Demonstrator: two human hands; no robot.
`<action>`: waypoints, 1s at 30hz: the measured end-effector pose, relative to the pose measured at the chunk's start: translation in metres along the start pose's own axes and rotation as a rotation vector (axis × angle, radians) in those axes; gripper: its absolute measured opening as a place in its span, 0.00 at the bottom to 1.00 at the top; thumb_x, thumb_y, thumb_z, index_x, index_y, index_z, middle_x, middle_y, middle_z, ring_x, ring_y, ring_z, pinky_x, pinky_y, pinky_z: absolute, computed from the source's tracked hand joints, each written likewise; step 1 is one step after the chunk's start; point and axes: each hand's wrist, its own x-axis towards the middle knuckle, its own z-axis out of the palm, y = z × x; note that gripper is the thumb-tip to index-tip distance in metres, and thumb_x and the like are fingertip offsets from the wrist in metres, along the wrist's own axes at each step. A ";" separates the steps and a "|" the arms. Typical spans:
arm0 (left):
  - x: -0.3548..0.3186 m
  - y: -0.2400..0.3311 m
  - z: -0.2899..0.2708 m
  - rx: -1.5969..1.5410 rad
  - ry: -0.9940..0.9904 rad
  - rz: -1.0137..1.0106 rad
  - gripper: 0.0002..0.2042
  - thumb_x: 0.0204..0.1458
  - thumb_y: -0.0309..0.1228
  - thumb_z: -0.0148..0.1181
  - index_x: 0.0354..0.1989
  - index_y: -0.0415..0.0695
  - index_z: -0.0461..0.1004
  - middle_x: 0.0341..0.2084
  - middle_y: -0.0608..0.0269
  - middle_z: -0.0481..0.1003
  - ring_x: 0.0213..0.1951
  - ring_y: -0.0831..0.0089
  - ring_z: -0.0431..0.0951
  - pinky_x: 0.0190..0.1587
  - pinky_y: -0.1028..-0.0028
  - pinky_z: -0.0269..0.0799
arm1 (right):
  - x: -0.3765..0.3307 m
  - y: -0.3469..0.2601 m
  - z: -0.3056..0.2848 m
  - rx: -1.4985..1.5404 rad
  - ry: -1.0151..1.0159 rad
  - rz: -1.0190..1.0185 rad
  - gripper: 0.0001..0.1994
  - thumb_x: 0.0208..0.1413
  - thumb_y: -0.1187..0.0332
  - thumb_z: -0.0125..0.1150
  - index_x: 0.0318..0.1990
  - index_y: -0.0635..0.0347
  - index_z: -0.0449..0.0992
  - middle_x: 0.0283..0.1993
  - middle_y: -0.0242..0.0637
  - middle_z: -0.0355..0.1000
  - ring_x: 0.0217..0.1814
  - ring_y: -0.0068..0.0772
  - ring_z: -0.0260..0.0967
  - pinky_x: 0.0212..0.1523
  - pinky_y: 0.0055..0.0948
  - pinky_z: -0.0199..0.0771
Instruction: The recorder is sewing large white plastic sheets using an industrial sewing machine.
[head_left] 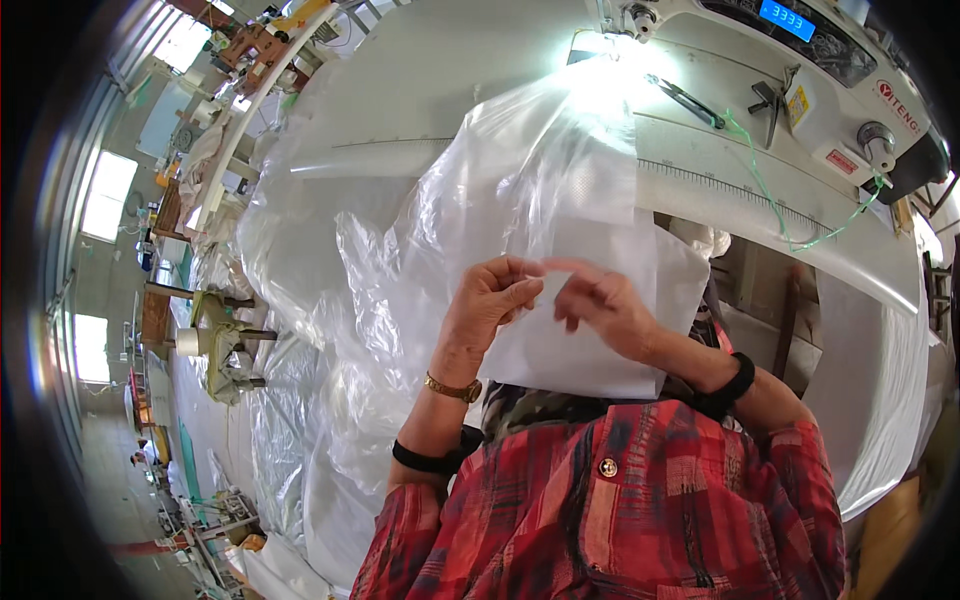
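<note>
My left hand [500,290] is closed in a pinch over a sheet of clear plastic film [440,210]; what lies between its fingertips is too small to make out. My right hand [608,310] is just right of it, somewhat blurred. Its index finger stretches toward the left fingertips while the other fingers bend down apart, with nothing visible in them. Beneath both hands a translucent white plastic sheet [600,355] hangs over the table's front edge onto my lap. The clear film rises from there to the brightly lit needle area of a sewing machine [780,45].
Dark tweezers [690,103] lie by the lamp glare. A green thread [762,180] loops over the ruler-marked table edge [735,182] to the machine's knob. Crumpled film [300,420] piles up on the left, near a stool [215,345] with a white roll.
</note>
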 end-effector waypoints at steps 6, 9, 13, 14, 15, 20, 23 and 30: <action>-0.013 0.004 0.012 0.016 0.089 0.100 0.06 0.58 0.29 0.59 0.34 0.38 0.77 0.16 0.72 0.69 0.18 0.88 0.61 0.19 0.86 0.52 | -0.015 0.043 -0.054 -0.214 0.892 -0.289 0.18 0.56 0.74 0.58 0.55 0.60 0.68 0.45 0.34 0.70 0.52 0.26 0.65 0.51 0.27 0.66; -0.017 0.009 0.020 0.094 0.075 0.165 0.07 0.59 0.29 0.58 0.34 0.39 0.77 0.16 0.73 0.68 0.18 0.88 0.61 0.20 0.86 0.52 | -0.013 0.072 -0.070 -0.208 1.142 -0.186 0.22 0.54 0.68 0.63 0.55 0.63 0.68 0.54 0.37 0.67 0.59 0.29 0.60 0.55 0.34 0.65; -0.020 0.018 0.027 0.138 0.051 0.195 0.08 0.60 0.30 0.57 0.33 0.39 0.77 0.16 0.73 0.67 0.18 0.88 0.60 0.20 0.86 0.51 | -0.001 0.082 -0.082 -0.005 0.969 -0.016 0.24 0.54 0.64 0.64 0.55 0.69 0.67 0.50 0.42 0.71 0.51 0.30 0.68 0.51 0.31 0.70; -0.020 0.021 0.027 0.141 0.052 0.202 0.08 0.60 0.30 0.57 0.33 0.39 0.77 0.16 0.73 0.67 0.18 0.88 0.60 0.20 0.86 0.51 | -0.001 0.075 -0.082 0.038 0.792 0.083 0.23 0.54 0.65 0.63 0.54 0.69 0.69 0.46 0.41 0.74 0.47 0.30 0.71 0.48 0.28 0.72; -0.021 0.026 0.025 0.130 0.069 0.207 0.07 0.60 0.30 0.57 0.33 0.39 0.77 0.16 0.73 0.68 0.19 0.88 0.61 0.20 0.85 0.53 | -0.003 0.067 -0.078 0.113 0.750 0.158 0.17 0.56 0.67 0.61 0.49 0.69 0.72 0.38 0.39 0.76 0.40 0.27 0.73 0.43 0.25 0.73; -0.022 0.049 0.010 0.245 0.179 0.290 0.06 0.58 0.29 0.59 0.34 0.39 0.77 0.17 0.74 0.69 0.18 0.89 0.62 0.20 0.85 0.54 | -0.038 -0.006 -0.030 -0.678 -0.009 -0.245 0.09 0.58 0.68 0.59 0.42 0.65 0.77 0.27 0.39 0.71 0.29 0.32 0.70 0.37 0.26 0.72; -0.025 0.055 0.008 0.248 0.149 0.262 0.06 0.57 0.29 0.60 0.33 0.39 0.77 0.17 0.73 0.70 0.18 0.89 0.64 0.20 0.86 0.56 | -0.052 -0.037 0.015 -0.608 -0.529 -0.457 0.10 0.60 0.65 0.58 0.35 0.64 0.75 0.23 0.44 0.65 0.23 0.40 0.63 0.31 0.32 0.67; -0.041 0.049 0.025 0.225 -0.015 0.178 0.05 0.57 0.27 0.61 0.33 0.38 0.76 0.17 0.73 0.71 0.20 0.89 0.66 0.22 0.85 0.59 | -0.045 -0.063 0.043 -0.457 -0.587 -0.135 0.22 0.62 0.56 0.54 0.24 0.68 0.64 0.20 0.47 0.61 0.22 0.46 0.58 0.28 0.40 0.60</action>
